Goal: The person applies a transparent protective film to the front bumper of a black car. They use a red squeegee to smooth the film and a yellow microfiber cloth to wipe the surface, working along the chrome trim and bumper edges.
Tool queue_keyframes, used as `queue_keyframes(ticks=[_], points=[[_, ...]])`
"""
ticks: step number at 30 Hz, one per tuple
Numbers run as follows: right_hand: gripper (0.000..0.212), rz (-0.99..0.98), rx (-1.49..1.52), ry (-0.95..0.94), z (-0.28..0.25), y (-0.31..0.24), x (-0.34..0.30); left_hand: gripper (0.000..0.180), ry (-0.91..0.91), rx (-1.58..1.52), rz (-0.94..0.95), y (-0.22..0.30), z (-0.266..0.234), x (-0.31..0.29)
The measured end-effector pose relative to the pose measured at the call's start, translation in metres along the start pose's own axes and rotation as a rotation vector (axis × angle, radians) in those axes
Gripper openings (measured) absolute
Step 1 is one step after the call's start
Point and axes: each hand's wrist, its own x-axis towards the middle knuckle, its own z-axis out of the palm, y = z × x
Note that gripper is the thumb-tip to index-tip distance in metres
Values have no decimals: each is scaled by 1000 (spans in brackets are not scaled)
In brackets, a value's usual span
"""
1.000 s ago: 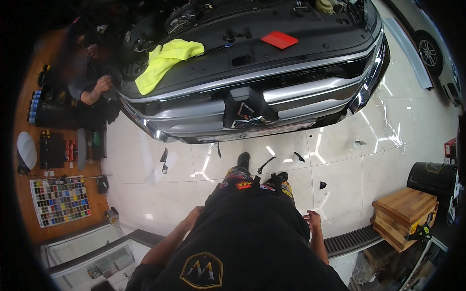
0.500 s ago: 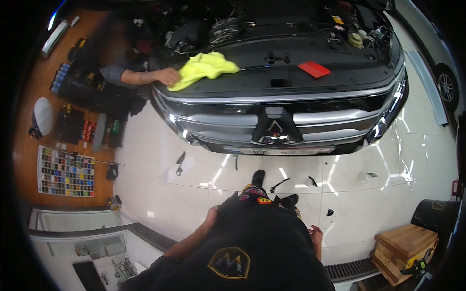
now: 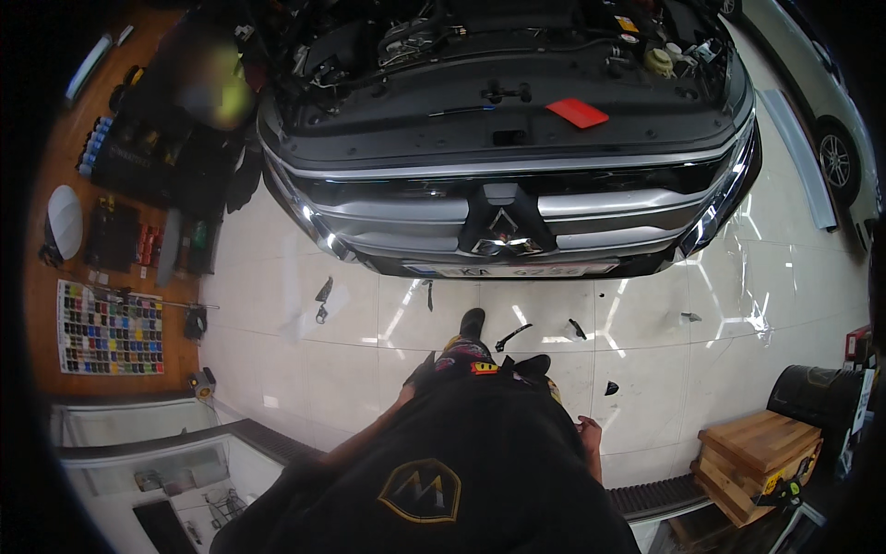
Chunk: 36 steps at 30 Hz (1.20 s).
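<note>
Black and silver, the car (image 3: 508, 172) stands ahead of us in the head view, a red card (image 3: 578, 113) lying on top. Our left hand (image 3: 403, 398) and right hand (image 3: 589, 431) hang beside our dark shirt (image 3: 480, 434) — we cannot tell whether their fingers are apart, together or holding anything.

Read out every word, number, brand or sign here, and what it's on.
I won't copy lettering or brands, but marks show here:
Plate: letters and digits, partly clear.
Grille: chrome emblem.
Shirt: letter-like sign in gold-edged shield.
Black container: gold mark, blurred.
Orange label: too small to read.
White strip: too small to read.
</note>
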Motion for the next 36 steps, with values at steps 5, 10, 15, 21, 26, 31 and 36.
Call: queue_keyframes(ticks=[5, 10, 15, 21, 26, 31, 36], points=[[35, 180, 264, 39, 25, -22, -19, 39, 39, 17, 24, -3, 12, 4], [33, 171, 285, 24, 34, -27, -25, 41, 38, 34, 32, 0, 16, 9], [33, 176, 222, 61, 30, -19, -36, 44, 24, 58, 9, 1, 18, 6], [35, 185, 173, 56, 18, 5, -48, 47, 5, 62, -3, 2, 19, 0], [35, 328, 402, 106, 16, 7, -50, 50, -10, 68, 3, 10, 34, -1], [34, 275, 312, 131, 29, 5, -69, 52, -40, 111, 16, 35, 76, 14], [34, 140, 249, 147, 37, 45, -69, 55, -75, 188, -39, 69, 111, -21]])
